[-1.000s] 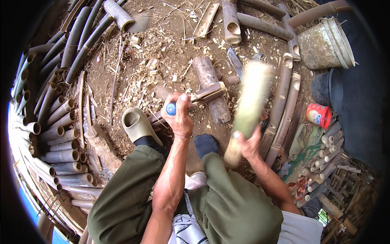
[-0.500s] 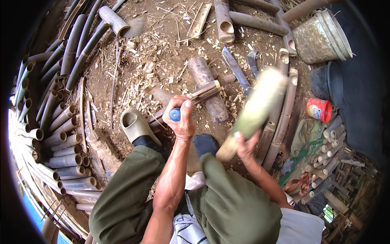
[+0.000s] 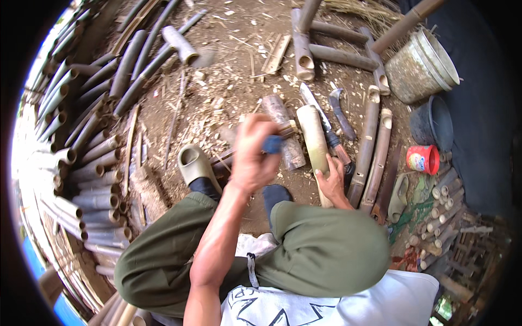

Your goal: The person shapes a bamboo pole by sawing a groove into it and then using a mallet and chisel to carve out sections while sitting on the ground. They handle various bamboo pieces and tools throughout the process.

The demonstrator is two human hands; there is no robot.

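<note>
Left hand (image 3: pixel 251 157) and right hand (image 3: pixel 333 185) are making two hands over the dirt ground (image 3: pixel 253 216), with one blue handle (image 3: pixel 272 144) and one pale bamboo club (image 3: pixel 313 138) among them. One short log (image 3: pixel 291 149) is lying near the middle, and two blades (image 3: pixel 341 113) are resting beyond the club. Two clogs (image 3: pixel 193 165) are showing, one nearer the left edge, one nearer the right. One whitish bucket (image 3: pixel 414 70), one dark basin (image 3: pixel 435 125) and one red tub (image 3: pixel 423 160) are lining the right edge. Bamboo tubes (image 3: pixel 98 202) are crowding the left edge, overlapping too much for counting
</note>
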